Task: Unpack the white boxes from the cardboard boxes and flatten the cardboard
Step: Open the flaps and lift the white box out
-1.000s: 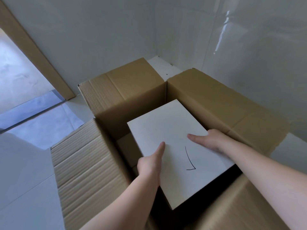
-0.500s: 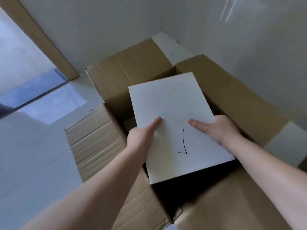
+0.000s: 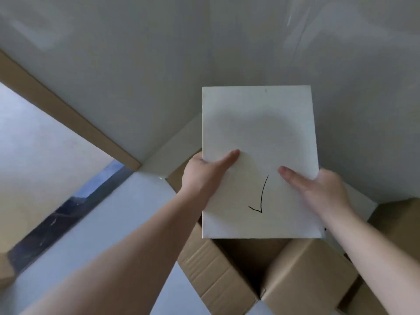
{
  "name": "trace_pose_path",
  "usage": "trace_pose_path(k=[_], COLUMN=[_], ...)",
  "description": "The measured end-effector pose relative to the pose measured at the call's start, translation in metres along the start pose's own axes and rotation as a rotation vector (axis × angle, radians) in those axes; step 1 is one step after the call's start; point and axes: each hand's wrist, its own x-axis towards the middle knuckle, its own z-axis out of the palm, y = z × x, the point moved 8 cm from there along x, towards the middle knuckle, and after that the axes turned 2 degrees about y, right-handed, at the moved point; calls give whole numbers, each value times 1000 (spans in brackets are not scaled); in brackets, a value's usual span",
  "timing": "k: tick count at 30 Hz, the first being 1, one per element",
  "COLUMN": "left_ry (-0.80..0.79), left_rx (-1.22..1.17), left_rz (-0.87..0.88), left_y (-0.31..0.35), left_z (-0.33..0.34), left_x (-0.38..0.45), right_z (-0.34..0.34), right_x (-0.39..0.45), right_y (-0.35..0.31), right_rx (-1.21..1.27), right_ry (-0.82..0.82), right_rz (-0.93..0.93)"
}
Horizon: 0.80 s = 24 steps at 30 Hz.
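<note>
White walls behind | white box (image 3: 259,137) above cardboard box (image 3: 229,276) | both hands' fingers (image 3: 293,176) grip its sides

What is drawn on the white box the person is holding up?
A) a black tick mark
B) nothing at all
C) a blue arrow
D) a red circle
A: a thin black tick mark is drawn on the near half of the white box, between the left hand and the right hand that grip its two sides above the open cardboard box.
</note>
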Motion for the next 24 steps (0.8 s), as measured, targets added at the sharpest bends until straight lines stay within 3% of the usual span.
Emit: trace_pose_path(k=[4,9,17,24], left_ry=[19,-1,-106,-275], left_rx=[152,265,367,467], left_rz=[102,195,186,113], left_y=[93,134,111,41], left_z=[-33,-83,-150,-160], left_x=[17,78,294,449], right_z=[22,99,291,436], right_x=[10,36,137,184], right_y=[-57,-96,-79,-5], right_rx=[189,307,281,335], right_ry=[18,-27,114,186], right_rz=[10,35,171,427])
